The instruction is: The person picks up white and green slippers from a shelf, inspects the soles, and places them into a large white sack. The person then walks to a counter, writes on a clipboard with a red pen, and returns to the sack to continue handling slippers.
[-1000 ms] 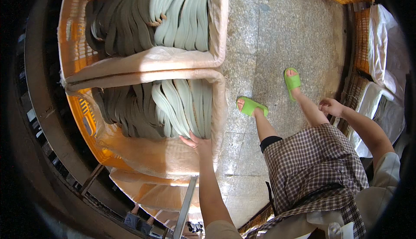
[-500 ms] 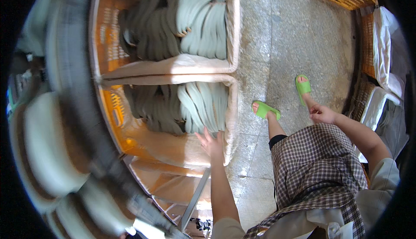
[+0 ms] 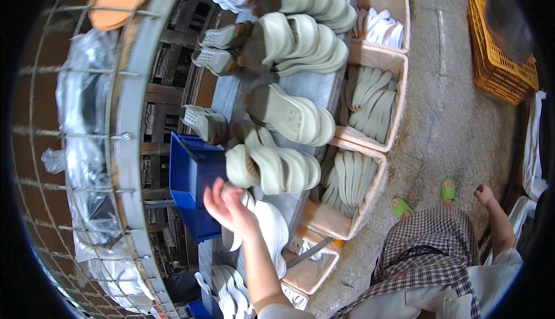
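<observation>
My left hand [image 3: 231,208] reaches over the grey workbench, fingers apart, with nothing seen in it. It is beside a blue bin [image 3: 199,177] and just below a nested row of pale grey-green clogs [image 3: 274,166]. White shoe pieces [image 3: 270,232] lie to the right of and behind its wrist. Whether its fingertips touch the bin I cannot tell. My right hand [image 3: 483,194] hangs at the right beside my checked apron, fingers curled in, with nothing showing in them. More rows of clogs [image 3: 295,116] stand farther along the bench.
Lined crates [image 3: 376,139] of stacked grey-green strap-like pieces stand along the bench's right side. A metal bar [image 3: 309,254] juts out near my left forearm. At the left runs a wire-grid rack [image 3: 124,137]. Yellow crates [image 3: 500,58] stand at the far right on the floor.
My left hand has moved from the near crate's grey-green pieces over to the bench beside the blue bin. The view has swung left. My right hand still hangs at my side.
</observation>
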Motion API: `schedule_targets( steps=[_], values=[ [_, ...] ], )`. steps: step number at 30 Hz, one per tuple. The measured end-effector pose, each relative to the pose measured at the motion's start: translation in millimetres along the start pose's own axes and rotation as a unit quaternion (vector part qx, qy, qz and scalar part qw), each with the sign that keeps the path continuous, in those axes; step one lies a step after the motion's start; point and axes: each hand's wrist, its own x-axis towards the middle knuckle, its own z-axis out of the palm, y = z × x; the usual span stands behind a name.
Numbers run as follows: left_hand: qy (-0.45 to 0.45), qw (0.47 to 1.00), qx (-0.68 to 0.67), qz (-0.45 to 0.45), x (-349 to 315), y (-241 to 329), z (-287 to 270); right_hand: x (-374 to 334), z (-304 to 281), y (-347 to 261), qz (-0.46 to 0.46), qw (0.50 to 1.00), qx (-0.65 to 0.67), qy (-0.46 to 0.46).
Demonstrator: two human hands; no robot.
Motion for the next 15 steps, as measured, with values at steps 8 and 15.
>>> schedule_targets(
  steps=[8, 15],
  values=[
    [-0.123, 0.955, 0.218, -0.162, 157, -97, -37, -79, 22, 18, 0.007, 0.998, 0.042, -0.035],
    [-0.194, 0.922, 0.288, -0.17, 196, -198, -35, -135, 24, -16, 0.037, 0.994, 0.097, -0.04]
  ],
)
